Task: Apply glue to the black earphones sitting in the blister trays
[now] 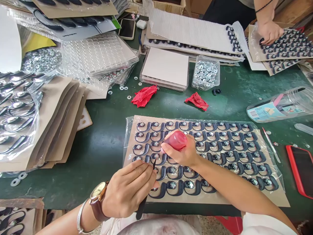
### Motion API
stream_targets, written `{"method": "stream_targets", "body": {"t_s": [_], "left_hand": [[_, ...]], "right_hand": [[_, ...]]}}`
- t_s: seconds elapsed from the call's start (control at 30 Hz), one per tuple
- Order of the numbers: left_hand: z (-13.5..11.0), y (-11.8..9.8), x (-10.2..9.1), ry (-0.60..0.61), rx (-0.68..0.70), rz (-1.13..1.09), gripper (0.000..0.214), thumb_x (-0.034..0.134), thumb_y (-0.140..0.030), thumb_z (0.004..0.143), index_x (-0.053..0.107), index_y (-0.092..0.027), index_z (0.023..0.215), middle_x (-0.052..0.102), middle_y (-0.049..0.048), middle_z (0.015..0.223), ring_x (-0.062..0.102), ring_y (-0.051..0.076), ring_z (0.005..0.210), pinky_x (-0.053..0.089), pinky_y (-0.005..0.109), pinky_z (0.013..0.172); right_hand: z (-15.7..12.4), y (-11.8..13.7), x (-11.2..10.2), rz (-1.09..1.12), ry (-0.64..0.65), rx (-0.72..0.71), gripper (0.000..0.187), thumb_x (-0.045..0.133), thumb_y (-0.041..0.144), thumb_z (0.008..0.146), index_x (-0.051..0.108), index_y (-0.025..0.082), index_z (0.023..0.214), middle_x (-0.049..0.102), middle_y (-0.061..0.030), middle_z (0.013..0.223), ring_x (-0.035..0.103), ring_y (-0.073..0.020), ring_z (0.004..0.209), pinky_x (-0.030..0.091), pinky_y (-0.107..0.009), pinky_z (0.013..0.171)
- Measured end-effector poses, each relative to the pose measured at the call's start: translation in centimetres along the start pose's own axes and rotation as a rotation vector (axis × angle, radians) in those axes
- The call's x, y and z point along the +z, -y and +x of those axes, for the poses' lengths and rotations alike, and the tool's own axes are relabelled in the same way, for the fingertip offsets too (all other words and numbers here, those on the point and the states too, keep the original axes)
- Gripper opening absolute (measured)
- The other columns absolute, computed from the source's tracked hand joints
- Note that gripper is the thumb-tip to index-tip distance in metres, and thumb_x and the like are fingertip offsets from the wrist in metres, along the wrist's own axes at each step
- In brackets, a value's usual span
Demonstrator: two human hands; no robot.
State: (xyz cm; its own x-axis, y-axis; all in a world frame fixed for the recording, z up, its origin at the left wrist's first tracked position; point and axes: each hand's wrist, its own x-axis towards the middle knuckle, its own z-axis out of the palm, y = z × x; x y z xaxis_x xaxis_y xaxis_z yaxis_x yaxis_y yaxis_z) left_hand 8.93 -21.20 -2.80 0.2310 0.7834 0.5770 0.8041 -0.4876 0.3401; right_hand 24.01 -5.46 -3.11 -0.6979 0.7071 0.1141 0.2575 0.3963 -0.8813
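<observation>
My left hand point(132, 187) is closed around black pointed tweezers point(141, 208), whose tip touches or hovers just over a piece in the left part of the card. In my right hand point(187, 155) a red squeeze bottle point(179, 139) is gripped, tilted with its nozzle down to the left, close to the tweezer tip. Beneath both hands lies a brown card point(276, 197) with clear film and rows of dark curved pieces point(172, 185), each with a shiny round centre. My hands and right forearm hide some of those pieces.
Behind the card are two red cloth scraps point(144, 96), a tub of metal washers point(206, 73) and a stack of white sheets point(166, 67). Stacked cards point(53, 130) stand left; a clear jar point(281, 104) and red-cased phone point(300, 169) lie right. Another person's hand point(270, 32) works at upper right.
</observation>
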Motion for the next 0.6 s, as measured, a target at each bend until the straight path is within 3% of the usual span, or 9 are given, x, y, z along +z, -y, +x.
{"method": "stream_targets", "body": {"t_s": [0.37, 0.6], "left_hand": [[0.16, 0.08, -0.01, 0.002, -0.003, -0.013, 0.013, 0.059, -0.016, 0.091, 0.068, -0.008, 0.095, 0.074, 0.0078, 0.089, 0.072, 0.019, 0.082, 0.059, 0.035, 0.084], [0.71, 0.50, -0.37, -0.001, -0.037, -0.070, 0.014, 0.055, -0.016, 0.093, 0.067, -0.010, 0.096, 0.074, 0.0062, 0.086, 0.071, 0.018, 0.080, 0.059, 0.033, 0.081]], "right_hand": [[0.24, 0.19, 0.16, -0.021, 0.033, -0.027, 0.023, 0.066, 0.041, 0.083, 0.063, 0.021, 0.072, 0.068, -0.0005, 0.061, 0.062, -0.0142, 0.056, 0.055, -0.027, 0.062], [0.39, 0.84, -0.61, -0.054, 0.075, 0.008, 0.026, 0.061, 0.035, 0.086, 0.063, 0.020, 0.064, 0.069, 0.0002, 0.060, 0.062, -0.0126, 0.054, 0.052, -0.025, 0.058]]}}
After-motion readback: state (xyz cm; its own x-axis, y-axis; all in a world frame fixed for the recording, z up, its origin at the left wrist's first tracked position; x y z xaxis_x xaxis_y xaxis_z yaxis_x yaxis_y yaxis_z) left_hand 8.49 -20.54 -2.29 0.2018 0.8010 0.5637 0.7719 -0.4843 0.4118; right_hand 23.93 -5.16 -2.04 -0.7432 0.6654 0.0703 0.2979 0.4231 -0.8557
